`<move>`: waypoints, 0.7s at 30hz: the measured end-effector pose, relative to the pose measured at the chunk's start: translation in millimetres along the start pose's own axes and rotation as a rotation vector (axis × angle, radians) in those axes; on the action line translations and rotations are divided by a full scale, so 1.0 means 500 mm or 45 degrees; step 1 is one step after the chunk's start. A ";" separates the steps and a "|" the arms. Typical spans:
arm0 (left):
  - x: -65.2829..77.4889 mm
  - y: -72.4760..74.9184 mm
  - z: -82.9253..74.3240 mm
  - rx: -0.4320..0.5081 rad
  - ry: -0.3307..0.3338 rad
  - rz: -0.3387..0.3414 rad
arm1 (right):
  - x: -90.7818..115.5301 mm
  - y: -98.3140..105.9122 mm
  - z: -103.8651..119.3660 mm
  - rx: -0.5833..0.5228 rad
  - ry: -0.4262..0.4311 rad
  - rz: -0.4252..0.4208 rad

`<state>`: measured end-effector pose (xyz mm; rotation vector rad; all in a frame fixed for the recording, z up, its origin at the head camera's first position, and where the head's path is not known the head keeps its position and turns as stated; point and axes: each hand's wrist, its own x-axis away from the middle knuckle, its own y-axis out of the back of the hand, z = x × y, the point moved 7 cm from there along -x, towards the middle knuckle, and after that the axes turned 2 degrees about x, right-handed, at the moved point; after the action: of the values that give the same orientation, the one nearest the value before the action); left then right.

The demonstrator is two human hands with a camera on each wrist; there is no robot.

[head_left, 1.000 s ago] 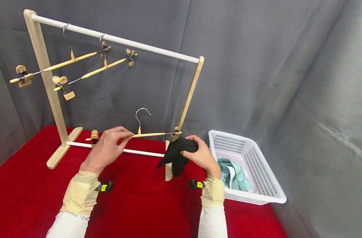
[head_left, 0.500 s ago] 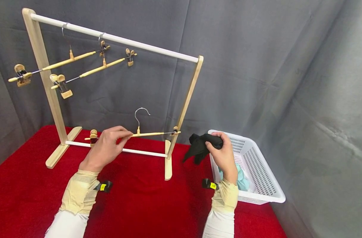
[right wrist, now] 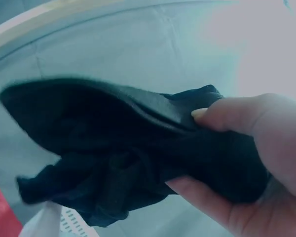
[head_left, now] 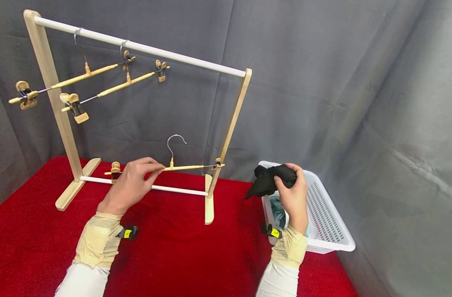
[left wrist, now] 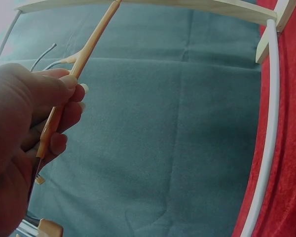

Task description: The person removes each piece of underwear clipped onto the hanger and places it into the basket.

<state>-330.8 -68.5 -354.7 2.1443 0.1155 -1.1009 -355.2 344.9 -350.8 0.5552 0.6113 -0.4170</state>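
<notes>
My left hand [head_left: 131, 181] pinches the bar of a clip hanger [head_left: 187, 168] between thumb and fingers. The hanger's wire hook points up, and a clip shows at either end; nothing hangs from it. In the left wrist view the thumb [left wrist: 64, 84] lies over the wooden bar [left wrist: 91, 42]. A bunched black cloth [head_left: 267, 181] is gripped by my right hand [head_left: 294, 196] above the near left side of the white basket [head_left: 331, 206]. Folds of the black cloth [right wrist: 113, 128] spread out from the fingers in the right wrist view; its exact kind cannot be told.
A wooden rack [head_left: 233, 128] with a white top rail [head_left: 155, 51] stands at the left. Two clip hangers hang from the rail, one with its bar [head_left: 129, 82] nearer. Teal cloth [head_left: 278, 210] lies in the basket. Red cloth [head_left: 174, 247] covers the table; grey curtain surrounds it.
My right hand has carried the black cloth to the right, away from the hanger's right clip and over the basket. The left hand keeps holding the hanger in nearly the same place.
</notes>
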 end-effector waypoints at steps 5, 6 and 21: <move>-0.001 -0.006 0.005 -0.005 -0.011 -0.008 | 0.004 0.032 0.009 0.024 0.010 -0.075; -0.001 -0.007 0.006 -0.008 -0.015 -0.011 | 0.003 0.036 0.005 0.051 0.016 -0.089; -0.001 -0.013 0.003 -0.011 -0.019 0.001 | 0.005 0.101 0.003 0.320 0.177 -0.256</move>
<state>-334.6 -64.8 -358.5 2.1280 0.1123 -1.1136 -326.4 382.6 -333.3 0.7700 0.7569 -0.6547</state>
